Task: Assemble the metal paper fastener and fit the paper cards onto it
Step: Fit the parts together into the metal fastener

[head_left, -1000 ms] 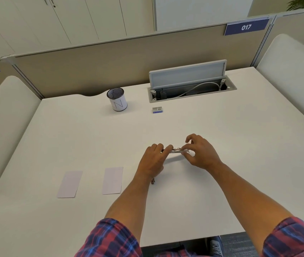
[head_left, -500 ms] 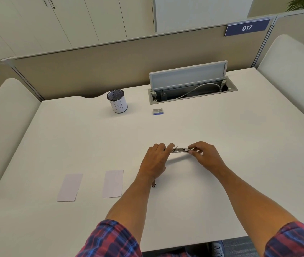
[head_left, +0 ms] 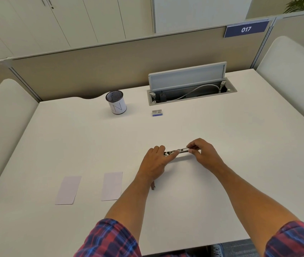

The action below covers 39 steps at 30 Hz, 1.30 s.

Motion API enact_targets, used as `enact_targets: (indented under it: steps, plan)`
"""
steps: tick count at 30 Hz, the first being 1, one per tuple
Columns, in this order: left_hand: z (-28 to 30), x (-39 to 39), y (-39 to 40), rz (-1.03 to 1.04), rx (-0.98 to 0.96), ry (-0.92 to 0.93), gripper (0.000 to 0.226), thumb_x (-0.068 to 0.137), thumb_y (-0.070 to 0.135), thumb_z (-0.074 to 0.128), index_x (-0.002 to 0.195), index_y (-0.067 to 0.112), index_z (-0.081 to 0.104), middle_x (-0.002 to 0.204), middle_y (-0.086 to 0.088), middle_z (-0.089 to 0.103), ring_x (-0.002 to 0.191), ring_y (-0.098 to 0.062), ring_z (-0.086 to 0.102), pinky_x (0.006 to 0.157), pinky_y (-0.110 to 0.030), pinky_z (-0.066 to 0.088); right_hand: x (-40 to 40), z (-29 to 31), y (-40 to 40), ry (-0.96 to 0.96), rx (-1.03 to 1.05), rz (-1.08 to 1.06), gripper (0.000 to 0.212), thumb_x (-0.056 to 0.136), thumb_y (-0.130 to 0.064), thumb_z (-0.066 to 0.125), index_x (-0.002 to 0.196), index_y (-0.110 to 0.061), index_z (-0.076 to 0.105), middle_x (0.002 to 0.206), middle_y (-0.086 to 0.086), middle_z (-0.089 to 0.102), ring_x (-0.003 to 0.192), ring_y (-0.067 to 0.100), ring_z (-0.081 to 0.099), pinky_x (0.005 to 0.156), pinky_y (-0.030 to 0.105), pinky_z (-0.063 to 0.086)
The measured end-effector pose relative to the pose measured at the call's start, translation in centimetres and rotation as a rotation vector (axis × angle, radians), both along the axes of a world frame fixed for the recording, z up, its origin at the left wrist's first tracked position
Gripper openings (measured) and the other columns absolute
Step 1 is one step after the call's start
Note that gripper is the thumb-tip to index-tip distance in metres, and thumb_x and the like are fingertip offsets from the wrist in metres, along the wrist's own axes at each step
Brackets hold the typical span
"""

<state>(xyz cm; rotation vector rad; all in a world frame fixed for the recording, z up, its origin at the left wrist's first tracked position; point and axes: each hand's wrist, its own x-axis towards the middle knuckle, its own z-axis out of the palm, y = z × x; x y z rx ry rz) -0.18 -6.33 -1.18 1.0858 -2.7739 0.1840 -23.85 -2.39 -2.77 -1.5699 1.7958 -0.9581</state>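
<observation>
We hold the metal fastener bar just above the white desk, between both hands. The left hand pinches the bar's left end with thumb and fingertips closed on it; the right hand clamps its right end the same way, fingers curled over the metal.

Compared with half a second ago, the right hand's fingers are more tightly bunched at the bar's end, and the bar tilts slightly, its right end higher. One second ago the two hands were closer together, with the right fingers spread above the part; now more of the bar shows between them.

A second small metal piece lies on the desk nearer us than the bar, beside the left wrist, unchanged. Two paper cards lie flat to the left of the bar, side by side and apart, unmoved. Beyond the bar stand a mesh pen cup, a small box and the open cable tray.
</observation>
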Motion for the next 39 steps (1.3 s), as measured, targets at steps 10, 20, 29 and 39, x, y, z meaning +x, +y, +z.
enact_targets:
  steps: [10,20,29,39]
  plan:
    - [0.1,-0.8,-1.0,0.091,0.268,0.022,0.052,0.084,0.006,0.053,0.129,0.032,0.057,0.093,-0.002,0.06,0.084,-0.028,0.058,0.075,-0.036,0.041,0.3,0.2,-0.1,-0.142,0.073,-0.055,0.018,0.091,-0.007,0.071,0.1,-0.023,0.074,0.104,-0.008,0.065,0.087,0.003,0.065,0.075,0.013,0.046]
    - [2.2,-2.9,-1.3,0.428,0.719,0.862,0.048,0.067,0.018,0.086,0.103,0.033,0.058,0.074,0.01,0.067,0.065,-0.004,0.064,0.06,-0.019,0.053,1.2,1.8,-0.7,-0.325,0.067,-0.056,0.011,0.09,-0.008,0.074,0.098,-0.015,0.077,0.088,0.003,0.078,0.083,0.018,0.076,0.083,0.029,0.056]
    - [0.8,-3.5,0.5,0.469,0.793,0.945,0.051,0.063,0.054,0.086,0.09,0.02,0.06,0.079,0.005,0.069,0.064,-0.006,0.061,0.055,-0.012,0.047,3.1,3.9,-1.9,-0.262,0.026,0.023,0.004,0.09,-0.022,0.074,0.088,-0.02,0.076,0.077,-0.002,0.077,0.071,0.014,0.072,0.072,0.025,0.057]
    - [-0.3,-2.4,2.4,0.449,1.334,1.057,0.032,0.086,0.012,0.076,0.117,0.008,0.067,0.11,-0.017,0.073,0.1,-0.027,0.072,0.088,-0.043,0.061,4.7,2.7,-1.4,-0.2,0.097,0.009,0.032,0.071,-0.046,0.089,0.091,-0.028,0.072,0.069,-0.006,0.07,0.059,0.003,0.063,0.057,0.016,0.052]
